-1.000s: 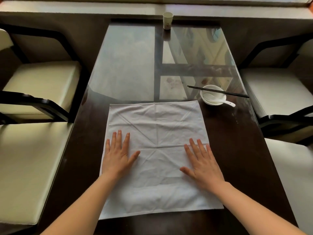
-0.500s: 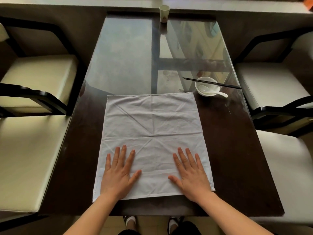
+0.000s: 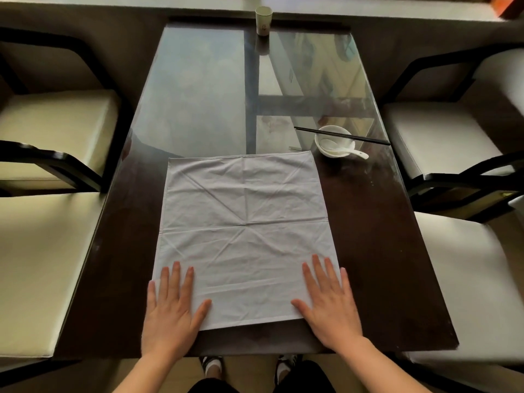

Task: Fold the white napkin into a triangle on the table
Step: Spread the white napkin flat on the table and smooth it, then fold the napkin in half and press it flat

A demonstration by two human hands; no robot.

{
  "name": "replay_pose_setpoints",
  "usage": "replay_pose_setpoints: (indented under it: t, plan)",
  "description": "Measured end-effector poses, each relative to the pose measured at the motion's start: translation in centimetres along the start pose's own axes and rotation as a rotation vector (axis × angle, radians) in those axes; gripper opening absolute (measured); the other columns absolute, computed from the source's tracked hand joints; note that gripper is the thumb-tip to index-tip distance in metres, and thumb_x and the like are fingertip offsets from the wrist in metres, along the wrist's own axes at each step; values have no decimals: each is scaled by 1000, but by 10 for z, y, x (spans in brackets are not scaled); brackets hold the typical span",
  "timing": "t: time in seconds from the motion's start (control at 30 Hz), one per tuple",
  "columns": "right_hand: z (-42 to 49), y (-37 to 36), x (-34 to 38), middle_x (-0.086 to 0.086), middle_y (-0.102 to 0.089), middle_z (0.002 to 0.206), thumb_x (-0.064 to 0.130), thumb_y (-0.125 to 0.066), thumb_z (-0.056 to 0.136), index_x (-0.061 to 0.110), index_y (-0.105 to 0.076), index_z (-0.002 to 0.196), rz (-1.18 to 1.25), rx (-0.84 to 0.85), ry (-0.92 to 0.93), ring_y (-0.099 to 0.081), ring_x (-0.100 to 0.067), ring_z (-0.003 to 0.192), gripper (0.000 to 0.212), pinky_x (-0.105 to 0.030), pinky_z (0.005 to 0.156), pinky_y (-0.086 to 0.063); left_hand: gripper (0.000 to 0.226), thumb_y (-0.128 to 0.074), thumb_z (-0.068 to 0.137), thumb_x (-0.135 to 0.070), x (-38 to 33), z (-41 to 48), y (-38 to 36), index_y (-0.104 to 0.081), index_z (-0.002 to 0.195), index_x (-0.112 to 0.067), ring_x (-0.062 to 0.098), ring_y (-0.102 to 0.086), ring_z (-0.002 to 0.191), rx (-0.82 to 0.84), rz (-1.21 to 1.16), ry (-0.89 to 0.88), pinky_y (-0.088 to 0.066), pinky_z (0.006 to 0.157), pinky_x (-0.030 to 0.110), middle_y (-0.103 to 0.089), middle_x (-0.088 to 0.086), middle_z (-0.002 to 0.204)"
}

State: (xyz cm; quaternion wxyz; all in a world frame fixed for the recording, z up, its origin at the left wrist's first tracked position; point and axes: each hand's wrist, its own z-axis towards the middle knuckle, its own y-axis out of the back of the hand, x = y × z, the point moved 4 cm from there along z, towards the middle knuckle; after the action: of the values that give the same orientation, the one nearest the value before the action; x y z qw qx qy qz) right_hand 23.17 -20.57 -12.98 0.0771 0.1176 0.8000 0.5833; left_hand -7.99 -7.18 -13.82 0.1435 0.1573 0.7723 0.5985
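Note:
The white napkin (image 3: 243, 234) lies spread flat as a square on the dark glass-topped table (image 3: 377, 251), marked with old crease lines that cross at its middle. My left hand (image 3: 171, 310) rests palm down with fingers spread over the napkin's near left corner. My right hand (image 3: 329, 299) lies flat the same way over the near right corner. Both hands press on the cloth and grip nothing. The near corners are hidden under the palms.
A white bowl (image 3: 334, 141) with a spoon and black chopsticks (image 3: 343, 136) across it sits just past the napkin's far right corner. A paper cup (image 3: 263, 20) stands at the table's far edge. Cream-cushioned chairs (image 3: 42, 256) flank both sides.
Both hands have slid along the napkin toward me and outward, from its middle to its near corners. The napkin stays flat.

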Motion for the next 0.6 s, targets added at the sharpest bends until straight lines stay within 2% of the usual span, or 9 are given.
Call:
replay_pose_setpoints:
  t: [0.13, 0.17, 0.23, 0.27, 0.33, 0.4, 0.43, 0.5, 0.6]
  plan:
    - [-16, 1, -21, -8, 5, 168, 70, -4, 94, 20, -5, 158, 48, 17, -136, 4, -28, 154, 81, -50, 121, -5, 92, -7, 89, -76, 12, -10, 7, 4, 157, -15, 27, 14, 154, 8, -30, 134, 9, 123, 42, 10, 13, 167]
    - [-19, 1, -23, -9, 6, 167, 69, 2, 92, 20, -4, 158, 58, 11, -175, 4, -27, 154, 82, -49, 123, -3, 94, -5, 89, -77, 13, -13, 9, 8, 157, -13, 28, 14, 153, 19, -50, 182, 8, 123, 41, 12, 14, 167]
    - [-25, 3, -26, -12, 4, 167, 67, 9, 89, 20, -3, 158, 72, 10, -246, 2, -29, 154, 84, -47, 124, 0, 93, -14, 92, -74, 13, -19, 17, 0, 159, -10, 31, 2, 154, 34, -90, 300, -8, 124, 44, 1, 18, 167]
    - [-27, 5, -28, -13, -4, 168, 65, 3, 92, 22, -10, 158, 78, 10, -273, -5, -31, 154, 80, -47, 124, -4, 90, -25, 93, -69, 13, -21, 23, -10, 159, -11, 32, -10, 153, 35, -100, 352, -20, 121, 46, -10, 18, 166]
    - [-30, 12, -33, -12, -34, 158, 59, -33, 97, 27, -35, 154, 92, -10, -307, -32, -31, 144, 65, -48, 118, -27, 79, -43, 93, -60, 13, -24, 36, -25, 155, -15, 31, -31, 142, 37, -97, 405, -37, 110, 47, -30, 15, 158]
    - [-32, 19, -37, -7, -57, 127, 45, -67, 88, 24, -58, 138, 154, -61, -307, -55, -26, 112, 55, -45, 93, -48, 72, -55, 92, -53, 15, -25, 43, -32, 151, -18, 30, -42, 129, 46, -146, 430, -45, 100, 46, -40, 12, 146]
    - [-33, 22, -39, -3, -58, 110, 39, -74, 84, 22, -64, 132, 182, -93, -300, -56, -22, 95, 51, -40, 80, -50, 70, -59, 92, -49, 17, -25, 45, -34, 149, -18, 30, -44, 124, 52, -195, 449, -48, 96, 45, -42, 12, 141]
    - [-34, 28, -41, 5, -53, 95, 34, -70, 88, 23, -61, 134, 241, -76, -286, -49, -13, 83, 48, -30, 70, -47, 66, -64, 91, -44, 20, -27, 48, -39, 145, -17, 31, -48, 113, 57, -322, 504, -51, 88, 44, -46, 13, 128]
    - [-32, 33, -41, 13, -51, 91, 35, -57, 97, 30, -47, 144, 366, -30, -302, -51, -7, 85, 48, -25, 70, -50, 65, -66, 90, -42, 28, -32, 46, -40, 144, -15, 35, -56, 105, 85, -456, 619, -51, 82, 45, -53, 16, 120]
